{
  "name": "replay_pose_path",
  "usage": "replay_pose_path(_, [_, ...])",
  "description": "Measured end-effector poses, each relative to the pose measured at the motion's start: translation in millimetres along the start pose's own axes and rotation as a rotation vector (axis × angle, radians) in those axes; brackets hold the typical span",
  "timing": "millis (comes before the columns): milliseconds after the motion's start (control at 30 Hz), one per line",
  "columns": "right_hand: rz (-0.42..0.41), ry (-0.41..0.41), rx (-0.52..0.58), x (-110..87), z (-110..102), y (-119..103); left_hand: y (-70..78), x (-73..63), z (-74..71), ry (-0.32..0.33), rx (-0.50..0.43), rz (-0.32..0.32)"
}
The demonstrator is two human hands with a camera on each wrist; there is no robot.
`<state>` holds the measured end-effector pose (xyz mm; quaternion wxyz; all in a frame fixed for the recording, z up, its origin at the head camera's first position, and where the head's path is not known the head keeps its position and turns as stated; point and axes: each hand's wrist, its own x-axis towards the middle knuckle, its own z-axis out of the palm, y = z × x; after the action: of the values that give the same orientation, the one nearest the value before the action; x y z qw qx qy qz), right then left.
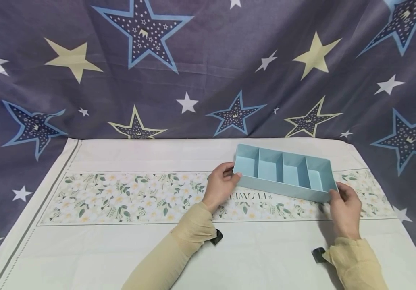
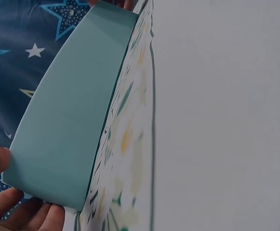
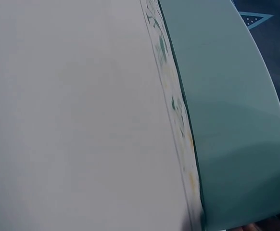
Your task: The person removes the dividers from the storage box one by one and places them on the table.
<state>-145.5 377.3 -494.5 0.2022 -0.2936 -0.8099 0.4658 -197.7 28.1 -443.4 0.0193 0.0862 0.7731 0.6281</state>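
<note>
A light blue divided storage box (image 1: 277,186) with several compartments in a row sits at the right of the table, set at a slant with its right end nearer me. Nothing shows inside it. My left hand (image 1: 219,185) grips its left end, thumb at the front corner, fingers against the end wall. At the opposite end my right hand (image 1: 346,211) holds the right corner, thumb on the front. The left wrist view shows the box's long plain side (image 2: 72,110) and left fingers (image 2: 29,214) curled at its end. In the right wrist view, the right fingers are mostly cut off.
A white tablecloth (image 1: 84,253) with a floral printed band (image 1: 128,197) covers the table; the box hides part of its lettering. Behind the table hangs a dark curtain (image 1: 208,80) with stars. Black straps (image 1: 215,237) show at both cuffs.
</note>
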Motion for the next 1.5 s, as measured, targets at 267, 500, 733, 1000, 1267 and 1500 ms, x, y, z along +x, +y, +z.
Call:
replay_pose_path(267, [-0.018,-0.043,-0.041,-2.0,12.3,-1.7,-3.3,-4.0,-15.8,0.01,0.015,0.009])
replay_pose_path(500, [-0.056,-0.063,-0.035,-20.9,13.1,-30.3,-5.8,-4.8,-23.8,0.03,0.013,0.01])
replay_pose_path(733, [-0.044,-0.074,-0.064,-15.8,23.5,-21.1,-5.5,-7.9,-30.8,0.039,0.021,-0.007])
replay_pose_path(1000, [-0.048,-0.099,-0.031,-12.3,31.5,-14.4,-7.6,-10.6,-37.0,0.077,0.044,-0.003])
replay_pose_path(1267, [-0.065,-0.106,-0.029,-16.0,33.7,-17.0,-7.6,-14.1,-39.9,0.085,0.054,-0.01])
replay_pose_path(1500, [-0.087,-0.104,-0.032,-16.7,37.4,-18.2,-7.5,-15.8,-44.6,0.092,0.053,-0.007])
